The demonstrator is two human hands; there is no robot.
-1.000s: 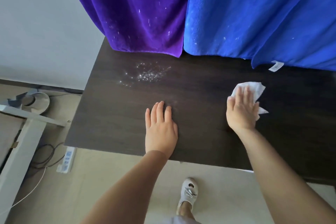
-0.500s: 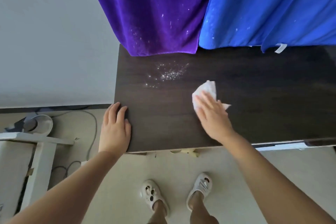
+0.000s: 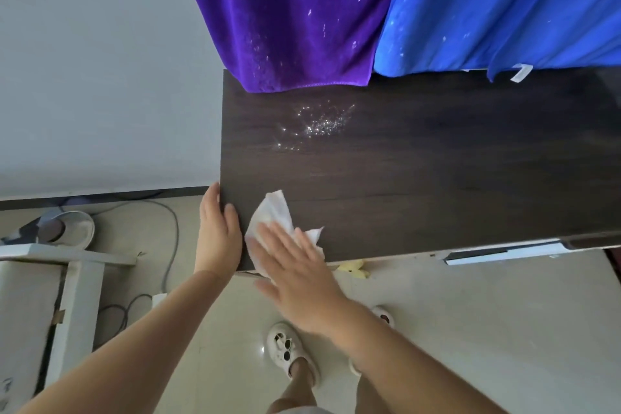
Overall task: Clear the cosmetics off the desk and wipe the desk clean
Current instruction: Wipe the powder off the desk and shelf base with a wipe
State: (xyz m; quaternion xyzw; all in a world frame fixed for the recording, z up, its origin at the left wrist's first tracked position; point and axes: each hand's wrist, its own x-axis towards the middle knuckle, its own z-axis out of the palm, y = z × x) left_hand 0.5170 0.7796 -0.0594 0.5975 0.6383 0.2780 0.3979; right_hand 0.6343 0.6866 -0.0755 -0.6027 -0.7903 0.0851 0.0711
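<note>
**One head cam, looking steeply down**

Single view, worn on my head, so no overlap with any other view. It looks forward and down, almost straight down over the near left corner of the dark brown wood-grain desk [image 3: 437, 178]. Close range: my forearms enter from the bottom edge, my left hand [image 3: 218, 232] and right hand [image 3: 302, 282] sit mid-frame. Wide angle takes in the beige tiled floor [image 3: 470, 329] below and the purple velvet cloth [image 3: 292, 10] at the top.
</note>
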